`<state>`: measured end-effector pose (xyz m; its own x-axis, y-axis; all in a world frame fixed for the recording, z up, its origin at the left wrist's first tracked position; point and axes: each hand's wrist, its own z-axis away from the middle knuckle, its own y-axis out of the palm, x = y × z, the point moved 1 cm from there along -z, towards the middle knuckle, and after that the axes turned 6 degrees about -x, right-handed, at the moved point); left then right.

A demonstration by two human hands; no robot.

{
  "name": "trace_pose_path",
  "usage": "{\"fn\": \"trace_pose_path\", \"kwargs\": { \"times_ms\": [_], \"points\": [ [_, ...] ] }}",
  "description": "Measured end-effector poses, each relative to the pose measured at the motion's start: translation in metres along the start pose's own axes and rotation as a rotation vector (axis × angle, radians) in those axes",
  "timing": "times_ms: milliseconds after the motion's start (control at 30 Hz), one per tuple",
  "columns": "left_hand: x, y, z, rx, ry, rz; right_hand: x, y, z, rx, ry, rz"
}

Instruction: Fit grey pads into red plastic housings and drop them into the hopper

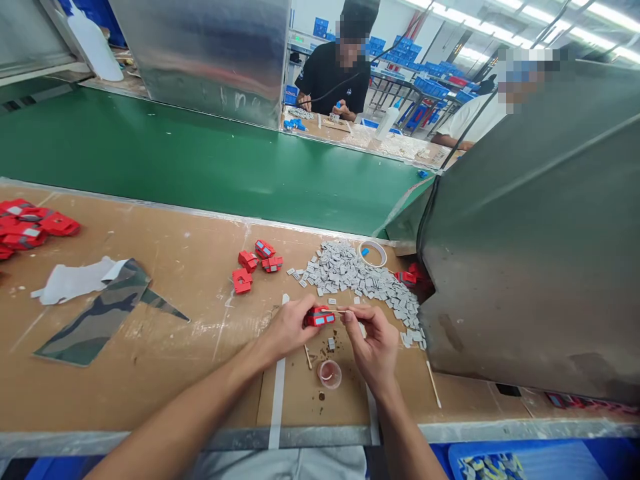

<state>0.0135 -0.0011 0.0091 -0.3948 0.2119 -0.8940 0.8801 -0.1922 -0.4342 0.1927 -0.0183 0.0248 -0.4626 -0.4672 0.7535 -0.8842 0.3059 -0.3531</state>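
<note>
My left hand (295,325) is closed round a small red toy vehicle part (320,316) with pale windows and a grey strip. Pinched in my right hand (371,337) is a thin cotton swab (334,311), its far end against the red part. Below the hands stands a small clear cup (329,375) with some liquid in it. Another swab (308,357) lies left of the cup, and one more swab (434,385) is off to the right. A single grey plate (331,343) rests just above the cup, among dark drips.
Many small grey plates (345,267) are heaped beyond my hands, beside a tape roll (373,254). Several red parts (243,281) stand left of them, with more red parts (30,227) at far left. A metal panel (530,247) bounds the right. Across the green belt (200,153) sit two people.
</note>
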Motion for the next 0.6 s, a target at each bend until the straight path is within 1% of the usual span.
{"fn": "trace_pose_path", "kwargs": {
  "times_ms": [200, 600],
  "points": [
    [0.001, 0.0, -0.002, 0.0, 0.024, -0.023, -0.001, 0.002, 0.0, 0.022, -0.003, 0.017],
    [0.003, 0.001, -0.001, 0.002, 0.029, -0.049, 0.009, 0.001, -0.005, 0.019, -0.077, 0.076]
  ]
}}
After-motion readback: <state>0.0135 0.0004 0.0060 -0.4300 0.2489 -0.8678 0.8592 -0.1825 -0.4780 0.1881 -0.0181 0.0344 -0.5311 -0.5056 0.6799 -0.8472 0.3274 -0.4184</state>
